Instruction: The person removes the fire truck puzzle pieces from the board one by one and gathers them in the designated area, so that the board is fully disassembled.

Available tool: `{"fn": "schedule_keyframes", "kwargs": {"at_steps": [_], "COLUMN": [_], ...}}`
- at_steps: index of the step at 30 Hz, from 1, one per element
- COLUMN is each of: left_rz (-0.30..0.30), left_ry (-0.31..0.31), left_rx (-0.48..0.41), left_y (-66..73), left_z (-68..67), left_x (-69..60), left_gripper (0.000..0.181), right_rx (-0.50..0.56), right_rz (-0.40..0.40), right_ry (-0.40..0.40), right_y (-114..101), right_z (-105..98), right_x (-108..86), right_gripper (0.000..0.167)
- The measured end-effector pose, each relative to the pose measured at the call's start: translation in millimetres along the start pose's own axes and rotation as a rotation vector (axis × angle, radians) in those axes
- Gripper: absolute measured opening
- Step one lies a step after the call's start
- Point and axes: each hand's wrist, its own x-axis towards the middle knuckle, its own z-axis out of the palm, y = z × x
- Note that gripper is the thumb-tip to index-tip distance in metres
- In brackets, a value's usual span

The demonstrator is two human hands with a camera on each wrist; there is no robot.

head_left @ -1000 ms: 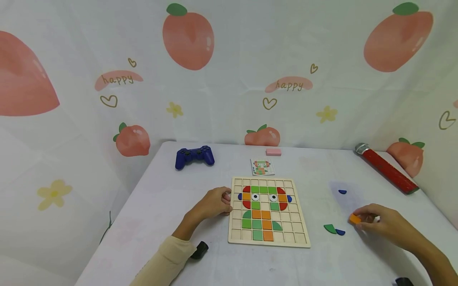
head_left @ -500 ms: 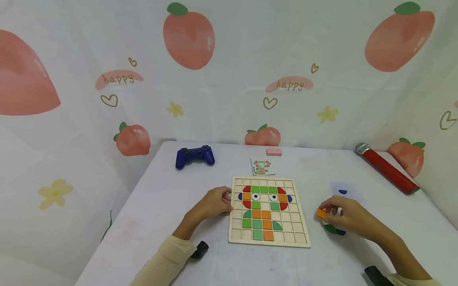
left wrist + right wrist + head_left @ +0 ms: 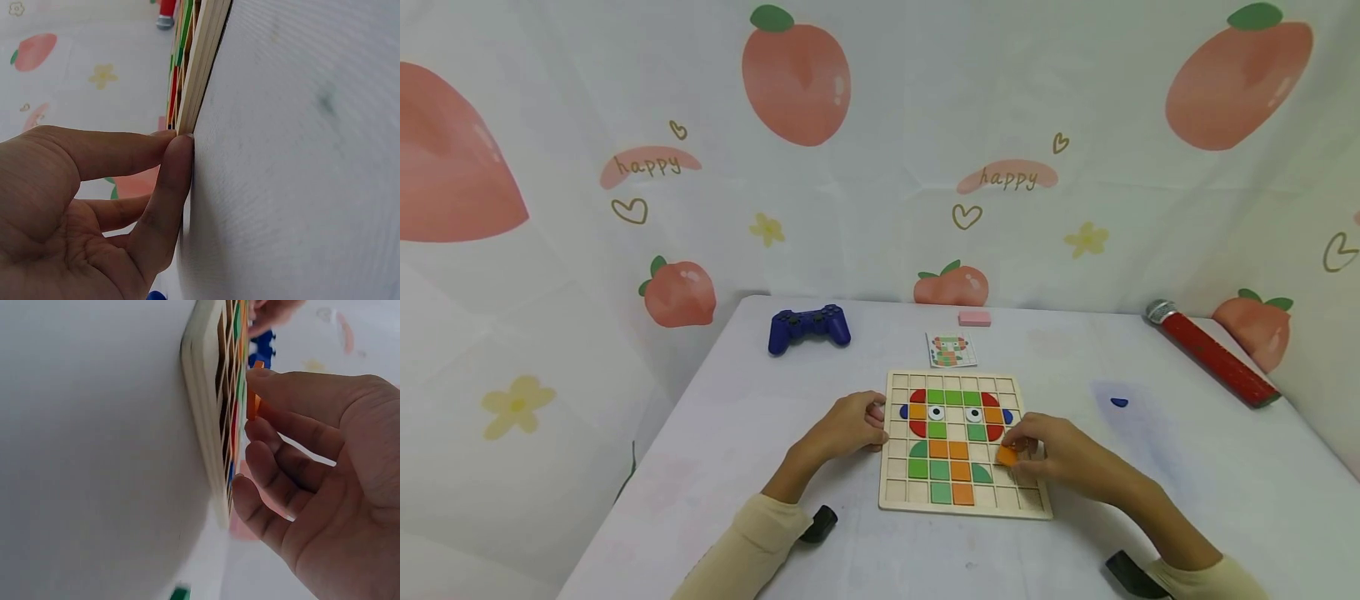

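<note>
A wooden grid board (image 3: 1028, 500) lies on the table, filled partly with red, green, orange and blue tiles and two eye tiles. My left hand (image 3: 852, 423) pinches its left edge; in the left wrist view the thumb and a finger meet at the board's rim (image 3: 199, 75). Over the board's right half, my right hand (image 3: 1060, 454) holds an orange square tile (image 3: 1007, 456) between thumb and fingertips. The right wrist view shows that orange tile (image 3: 252, 400) tilted on edge, just above the grid. Whether it touches the board I cannot tell.
Behind the board lie a pattern card (image 3: 951, 350) and a pink block (image 3: 974, 318). A blue game controller (image 3: 808, 327) sits back left, a red microphone (image 3: 1213, 354) back right. One blue half-round tile (image 3: 1119, 402) lies right; a green piece (image 3: 180, 592) shows in the right wrist view.
My right hand has carried the orange tile leftward from the table's right side to above the board. It now covers the green and blue pieces in the head view. The left hand stays put.
</note>
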Motion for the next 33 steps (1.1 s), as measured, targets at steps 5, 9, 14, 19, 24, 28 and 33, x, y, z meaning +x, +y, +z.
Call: {"fn": "schedule_keyframes", "kwargs": {"at_steps": [5, 9, 14, 19, 24, 28, 33], "left_rz": [0.005, 0.001, 0.001, 0.003, 0.003, 0.007, 0.014], "left_ry": [0.0, 0.003, 0.005, 0.006, 0.003, -0.002, 0.006], "left_rx": [-0.001, 0.004, 0.017, 0.022, 0.013, 0.013, 0.021], "left_y": [0.8, 1.2, 1.8, 2.1, 1.5, 1.2, 0.8], "left_z": [0.2, 0.2, 0.3, 0.1, 0.1, -0.1, -0.4], "left_x": [-0.6, -0.6, -0.4, -0.9, -1.1, -1.0, -1.2], "left_gripper": [0.061, 0.061, 0.06, 0.061, 0.061, 0.06, 0.06], "right_rx": [-0.024, -0.039, -0.058, -0.079, -0.089, -0.082, -0.067], "right_rz": [-0.034, -0.098, -0.161, -0.174, -0.207, -0.233, -0.248], "right_ry": [-0.05, -0.069, -0.081, -0.105, -0.12, -0.128, -0.149], "right_y": [-17, -28, -40, -54, -65, -71, -76], "right_z": [9, 17, 26, 36, 45, 50, 55], "right_x": [8.8, 14.8, 21.4, 27.8, 32.7, 34.7, 37.5], "right_gripper": [0.028, 0.026, 0.024, 0.022, 0.022, 0.022, 0.022]}}
